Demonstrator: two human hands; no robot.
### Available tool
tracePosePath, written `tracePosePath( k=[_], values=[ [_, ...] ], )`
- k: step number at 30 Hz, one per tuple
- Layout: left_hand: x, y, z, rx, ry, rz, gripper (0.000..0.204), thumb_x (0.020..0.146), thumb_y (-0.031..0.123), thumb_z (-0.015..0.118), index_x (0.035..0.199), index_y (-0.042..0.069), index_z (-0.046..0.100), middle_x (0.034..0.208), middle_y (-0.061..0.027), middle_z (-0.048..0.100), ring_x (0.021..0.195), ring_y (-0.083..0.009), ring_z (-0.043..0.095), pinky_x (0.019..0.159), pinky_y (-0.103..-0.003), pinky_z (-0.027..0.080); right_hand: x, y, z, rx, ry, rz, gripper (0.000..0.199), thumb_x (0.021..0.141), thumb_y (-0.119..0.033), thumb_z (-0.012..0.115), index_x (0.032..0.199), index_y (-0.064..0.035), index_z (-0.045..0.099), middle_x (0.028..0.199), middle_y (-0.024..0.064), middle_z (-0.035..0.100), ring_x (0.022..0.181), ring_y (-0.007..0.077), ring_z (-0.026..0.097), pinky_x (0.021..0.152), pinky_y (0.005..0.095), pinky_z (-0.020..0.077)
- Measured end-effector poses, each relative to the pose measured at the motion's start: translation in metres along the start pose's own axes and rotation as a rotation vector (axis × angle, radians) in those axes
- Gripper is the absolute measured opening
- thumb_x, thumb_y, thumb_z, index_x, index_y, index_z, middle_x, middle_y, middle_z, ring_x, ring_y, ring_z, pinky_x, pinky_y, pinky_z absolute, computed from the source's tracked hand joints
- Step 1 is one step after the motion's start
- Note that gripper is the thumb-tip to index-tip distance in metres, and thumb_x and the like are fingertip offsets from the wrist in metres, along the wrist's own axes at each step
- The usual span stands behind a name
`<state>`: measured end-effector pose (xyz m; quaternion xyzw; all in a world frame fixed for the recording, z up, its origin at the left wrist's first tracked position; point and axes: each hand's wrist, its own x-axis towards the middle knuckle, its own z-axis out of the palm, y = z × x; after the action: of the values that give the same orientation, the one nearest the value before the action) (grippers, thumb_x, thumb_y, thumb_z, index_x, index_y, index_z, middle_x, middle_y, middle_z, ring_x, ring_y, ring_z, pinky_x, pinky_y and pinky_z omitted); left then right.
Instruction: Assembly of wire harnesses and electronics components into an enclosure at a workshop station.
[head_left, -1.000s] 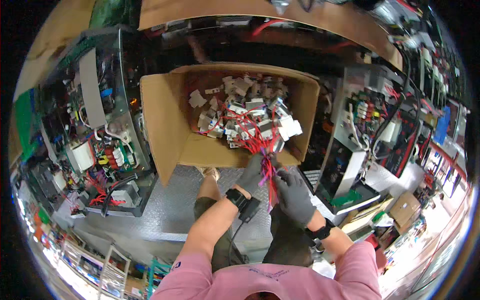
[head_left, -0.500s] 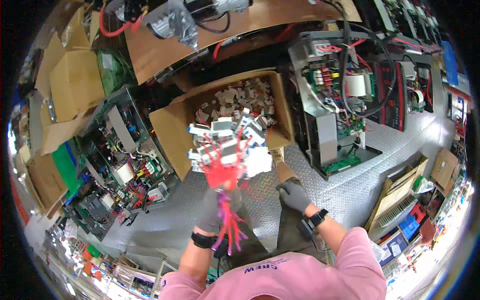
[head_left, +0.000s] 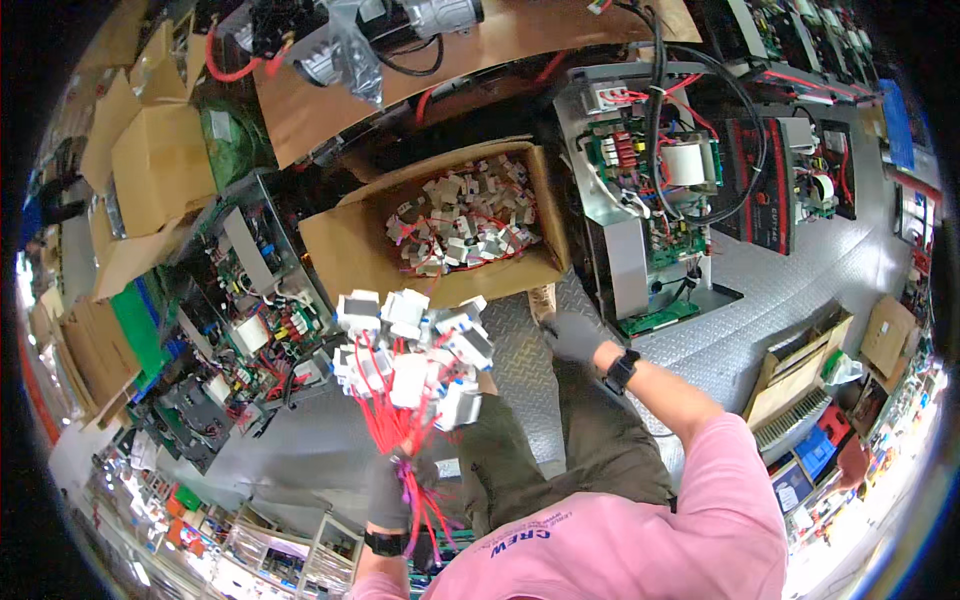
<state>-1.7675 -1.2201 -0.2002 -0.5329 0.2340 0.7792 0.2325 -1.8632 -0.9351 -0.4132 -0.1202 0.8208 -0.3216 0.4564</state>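
My left hand (head_left: pixel 390 492), in a grey glove, is closed round the red wires of a bundle of wired white blocks (head_left: pixel 410 378). The blocks, some with grey faces, fan out above my fist, and loose red and purple wire ends hang below it. Beyond the bundle a cardboard box (head_left: pixel 345 255) stands with its flap folded out towards me. Similar white and grey wired blocks (head_left: pixel 462 218) lie heaped inside it. My right hand (head_left: pixel 575 337), gloved in grey, lies over my right knee with nothing visible in it; its fingertips are partly hidden.
An opened electronic unit (head_left: pixel 655 190) with circuit boards stands right of the box, and another open unit (head_left: pixel 245 290) at the left. A brown tabletop (head_left: pixel 520 50) carries motor-like parts. Cardboard boxes (head_left: pixel 165 150) are stacked at far left, above a metal tread-plate floor (head_left: pixel 700 360).
My left hand has drawn the bundle back from over the box, towards me and to the left, uncovering the heap inside. My right hand has shifted slightly forward with my knee.
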Motion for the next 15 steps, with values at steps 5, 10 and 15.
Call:
tracePosePath(
  k=[5,10,15],
  values=[
    [0.006,-0.034,0.010,0.323,0.227,-0.101,0.012,0.078,0.020,0.053,0.081,0.010,0.048,0.058,0.0013,0.042,0.047,-0.0091,0.040,0.044,-0.022,0.032,0.088,0.010,0.012,-0.482,0.284,-0.229,0.028,0.072,-0.016,0.053,0.097,-0.0049,0.054,0.081,0.0180,0.058,0.075,0.0351,0.056,0.066,0.0433,0.0439],
    [0.050,-0.086,-0.060,-0.060,0.046,-0.258,0.011,0.080,0.019,0.051,0.079,0.010,0.045,0.059,0.0018,0.042,0.046,-0.0081,0.040,0.042,-0.022,0.032,0.207,0.001,0.014,-0.486,0.378,-0.289,0.028,0.067,-0.009,0.053,0.094,-0.0030,0.054,0.084,0.0203,0.056,0.079,0.0365,0.055,0.067,0.0439,0.0435],
    [0.110,-0.118,-0.088,-0.093,0.126,-0.249,0.010,0.081,0.017,0.050,0.077,0.008,0.048,0.058,0.0018,0.043,0.048,-0.0079,0.041,0.042,-0.022,0.033,0.285,0.061,0.056,-0.518,-0.320,0.461,0.047,0.075,-0.032,0.057,0.110,-0.0018,0.051,0.105,0.0203,0.055,0.097,0.0317,0.053,0.080,0.0377,0.0429]
  ],
)
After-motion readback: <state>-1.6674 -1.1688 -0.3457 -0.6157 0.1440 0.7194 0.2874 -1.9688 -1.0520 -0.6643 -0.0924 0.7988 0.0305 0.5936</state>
